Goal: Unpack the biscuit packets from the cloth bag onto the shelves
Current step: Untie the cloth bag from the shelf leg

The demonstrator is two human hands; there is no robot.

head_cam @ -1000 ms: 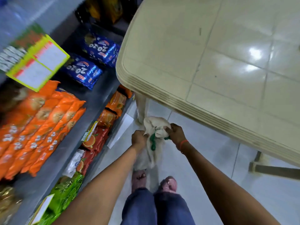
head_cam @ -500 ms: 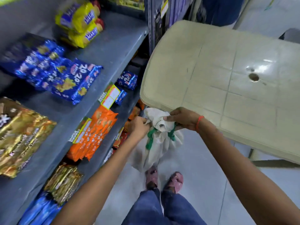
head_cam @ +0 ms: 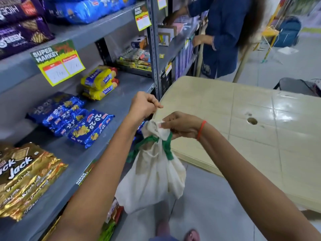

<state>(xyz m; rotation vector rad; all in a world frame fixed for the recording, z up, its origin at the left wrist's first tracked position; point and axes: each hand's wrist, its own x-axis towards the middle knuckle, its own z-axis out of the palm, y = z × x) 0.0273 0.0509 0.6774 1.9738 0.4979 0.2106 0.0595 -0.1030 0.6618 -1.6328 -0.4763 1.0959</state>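
Observation:
A white cloth bag [head_cam: 152, 180] with green handles hangs in front of me, its top bunched and knotted. My right hand [head_cam: 180, 126] pinches the bunched top of the bag and carries it. My left hand [head_cam: 144, 106] hovers just above and left of the knot, fingers curled, pinching at something I cannot make out. The bag's contents are hidden. The grey shelf [head_cam: 111, 101] to my left carries blue 20-20 biscuit packets [head_cam: 90, 127], yellow Marie packets [head_cam: 100, 82] and gold Jack packets [head_cam: 24, 180].
A beige plastic table [head_cam: 251, 133] stands close on the right, its corner touching the shelf upright. Another person in blue [head_cam: 222, 37] works at the far shelving. Price tags [head_cam: 59, 61] hang off the shelf edges. Lower shelves hold more packets.
The bag has been lifted from near the floor to shelf height. My view has risen from the lower shelves to the middle ones. My left hand has come off the bag's neck.

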